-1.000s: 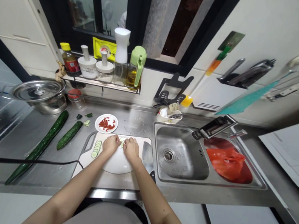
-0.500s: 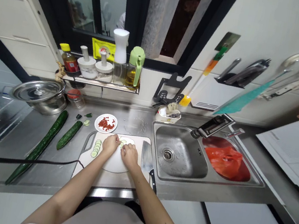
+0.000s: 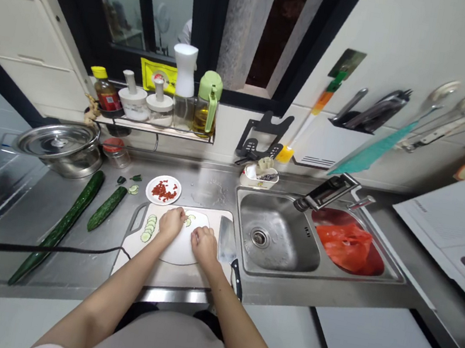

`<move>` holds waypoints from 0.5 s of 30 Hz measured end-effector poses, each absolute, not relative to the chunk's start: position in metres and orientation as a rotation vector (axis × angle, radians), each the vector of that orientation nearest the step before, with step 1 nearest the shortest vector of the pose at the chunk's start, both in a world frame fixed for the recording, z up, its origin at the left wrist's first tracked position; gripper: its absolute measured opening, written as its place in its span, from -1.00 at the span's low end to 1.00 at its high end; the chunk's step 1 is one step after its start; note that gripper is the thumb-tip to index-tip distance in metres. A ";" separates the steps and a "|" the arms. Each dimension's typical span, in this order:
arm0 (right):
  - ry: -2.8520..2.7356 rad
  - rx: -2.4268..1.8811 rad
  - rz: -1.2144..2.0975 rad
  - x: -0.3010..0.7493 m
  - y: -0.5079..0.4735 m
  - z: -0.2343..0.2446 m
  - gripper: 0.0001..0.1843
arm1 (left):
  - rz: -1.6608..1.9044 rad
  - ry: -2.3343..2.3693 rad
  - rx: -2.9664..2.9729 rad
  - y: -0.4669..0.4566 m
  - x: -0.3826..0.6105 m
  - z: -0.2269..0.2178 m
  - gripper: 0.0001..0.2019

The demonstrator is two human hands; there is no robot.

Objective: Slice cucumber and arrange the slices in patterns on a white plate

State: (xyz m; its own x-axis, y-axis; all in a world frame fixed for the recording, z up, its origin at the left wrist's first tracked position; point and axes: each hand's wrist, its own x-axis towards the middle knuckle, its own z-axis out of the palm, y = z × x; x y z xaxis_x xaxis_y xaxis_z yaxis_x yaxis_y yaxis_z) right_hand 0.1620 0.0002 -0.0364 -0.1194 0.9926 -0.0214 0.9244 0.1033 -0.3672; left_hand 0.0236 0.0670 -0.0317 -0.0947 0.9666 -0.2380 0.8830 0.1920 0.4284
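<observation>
A white plate lies on a pale cutting board in front of me. A few cucumber slices sit at the plate's far edge. My left hand rests on the plate's left side, its curled fingertips touching those slices. My right hand lies over the plate's right side with fingers curled under; what they hold, if anything, is hidden. A row of cucumber slices lies on the board's left side. A cleaver with a black handle lies at the board's right edge.
Two cucumbers and a black cable lie on the steel counter at left, behind them a lidded pot. A small plate of red chilli sits beyond the board. The sink at right holds a red bag.
My right hand has drawn back toward me from the slices at the plate's far edge. My left hand stays by the slices. The view has shifted slightly.
</observation>
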 end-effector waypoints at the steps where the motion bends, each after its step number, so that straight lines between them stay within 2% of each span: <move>1: -2.135 -1.912 0.429 0.163 -0.001 -0.035 -0.78 | 0.251 2.015 1.714 0.067 0.023 -0.032 -0.83; 5: -2.105 -1.895 0.425 0.164 -0.004 -0.033 -0.78 | 0.331 2.032 1.641 0.065 0.019 -0.030 -0.82; 11: -2.089 -1.884 0.435 0.165 -0.009 -0.034 -0.80 | 0.733 2.065 1.435 0.054 0.005 -0.027 -0.75; 15: -2.076 -1.881 0.445 0.165 -0.015 -0.035 -0.81 | 0.864 2.034 1.316 0.039 -0.009 -0.030 -0.71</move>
State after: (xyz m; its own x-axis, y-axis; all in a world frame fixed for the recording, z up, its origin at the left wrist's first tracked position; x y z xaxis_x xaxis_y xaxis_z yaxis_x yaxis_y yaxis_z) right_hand 0.1652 -0.0152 -0.0349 -0.0948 0.9954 0.0166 0.9011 0.0929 -0.4236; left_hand -0.0092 0.0391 -0.0298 -0.3599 0.9265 -0.1096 0.5641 0.3097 0.7655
